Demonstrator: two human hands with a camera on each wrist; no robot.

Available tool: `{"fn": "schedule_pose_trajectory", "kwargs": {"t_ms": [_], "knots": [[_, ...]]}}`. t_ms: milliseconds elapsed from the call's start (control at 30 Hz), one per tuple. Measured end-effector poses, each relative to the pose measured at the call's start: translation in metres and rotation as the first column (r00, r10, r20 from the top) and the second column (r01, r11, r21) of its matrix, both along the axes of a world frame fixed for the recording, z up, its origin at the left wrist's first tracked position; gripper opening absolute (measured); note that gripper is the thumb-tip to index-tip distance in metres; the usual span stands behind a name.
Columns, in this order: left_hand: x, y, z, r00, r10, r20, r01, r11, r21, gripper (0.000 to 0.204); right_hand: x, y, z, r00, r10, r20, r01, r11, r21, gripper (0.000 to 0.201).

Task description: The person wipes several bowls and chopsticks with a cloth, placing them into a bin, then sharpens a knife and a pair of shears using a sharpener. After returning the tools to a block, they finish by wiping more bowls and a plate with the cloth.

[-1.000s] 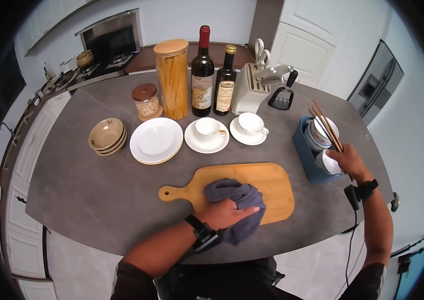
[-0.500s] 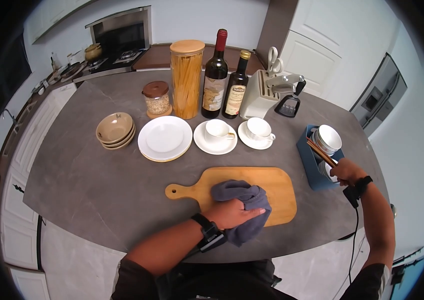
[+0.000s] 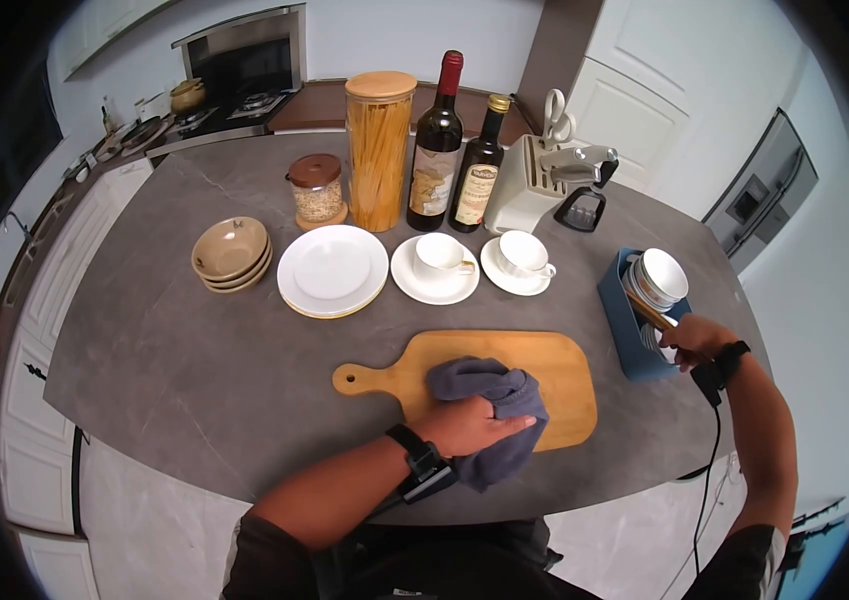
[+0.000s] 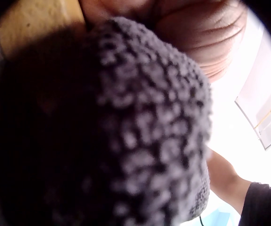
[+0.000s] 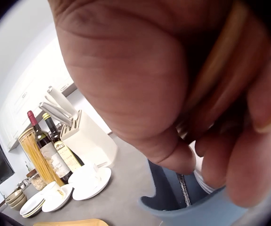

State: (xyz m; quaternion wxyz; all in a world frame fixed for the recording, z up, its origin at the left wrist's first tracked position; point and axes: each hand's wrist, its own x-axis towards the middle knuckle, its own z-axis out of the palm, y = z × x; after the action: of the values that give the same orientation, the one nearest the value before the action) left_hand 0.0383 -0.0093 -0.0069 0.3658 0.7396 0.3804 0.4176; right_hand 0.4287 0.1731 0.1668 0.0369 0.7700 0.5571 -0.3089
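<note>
In the head view my left hand [image 3: 464,425] grips a bunched grey-purple cloth [image 3: 489,375] over the wooden cutting board [image 3: 559,370]. The cloth [image 4: 159,122] fills most of the left wrist view, close against the palm. At the right of the counter, my right hand [image 3: 699,340] holds a bundle of brown chopsticks [image 3: 652,312] slanting into a blue bin [image 3: 632,345]. Between the curled fingers, the chopsticks [image 5: 218,56] also show in the right wrist view. White bowls [image 3: 662,275] are stacked in the bin, those nearest the hand partly hidden by it.
Brown bowls [image 3: 229,250], white plates [image 3: 332,268] and two cups on saucers, one cup [image 3: 439,257] and another cup [image 3: 522,254], stand in a row. Behind are an oat jar [image 3: 316,190], a pasta jar [image 3: 379,155], two bottles, a knife block [image 3: 524,190] and a black spatula [image 3: 581,210].
My right hand has lowered the chopsticks from standing up above the bin to slanting down inside it. The left hand keeps its hold on the cloth. The head view has shifted slightly.
</note>
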Motion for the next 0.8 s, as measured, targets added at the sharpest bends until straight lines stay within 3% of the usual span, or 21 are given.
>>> {"fn": "schedule_pose_trajectory", "kwargs": {"t_ms": [100,200,267,400,467,600,667,800], "knots": [[-0.002,-0.002,0.005,1.000,0.012,-0.009,-0.012,0.999,-0.033,0.030,-0.006,0.008,-0.007,0.996,0.078,-0.039,-0.078,0.997,-0.003,0.030],[-0.001,-0.002,0.006,1.000,0.024,-0.014,-0.025,0.999,-0.020,0.030,-0.016,0.012,-0.010,0.987,0.155,0.049,-0.156,0.987,0.022,0.030],[0.000,-0.001,0.003,1.000,0.023,0.012,-0.023,1.000,-0.009,0.030,-0.016,0.014,-0.011,0.903,0.354,0.245,-0.381,0.922,0.073,0.034],[0.000,0.001,-0.004,1.000,-0.003,-0.008,0.003,1.000,-0.027,0.030,-0.009,0.015,-0.016,0.887,0.362,0.286,-0.411,0.902,0.134,0.040],[-0.001,0.001,-0.003,1.000,0.000,-0.017,0.000,1.000,-0.001,0.030,-0.014,0.010,-0.018,0.815,0.359,0.456,-0.518,0.803,0.294,0.049],[0.000,0.000,0.003,1.000,-0.008,-0.020,0.008,1.000,-0.012,0.030,-0.063,-0.026,0.001,0.839,0.288,0.462,-0.485,0.782,0.392,0.047],[-0.001,-0.001,0.007,0.999,-0.013,0.050,0.015,0.999,-0.037,0.028,-0.078,-0.038,-0.004,0.846,0.343,0.408,-0.527,0.648,0.549,0.039],[-0.001,0.001,0.002,0.997,-0.005,0.072,0.006,1.000,-0.015,0.027,-0.107,-0.053,-0.025,0.814,0.520,0.260,-0.545,0.528,0.651,0.030]]}}
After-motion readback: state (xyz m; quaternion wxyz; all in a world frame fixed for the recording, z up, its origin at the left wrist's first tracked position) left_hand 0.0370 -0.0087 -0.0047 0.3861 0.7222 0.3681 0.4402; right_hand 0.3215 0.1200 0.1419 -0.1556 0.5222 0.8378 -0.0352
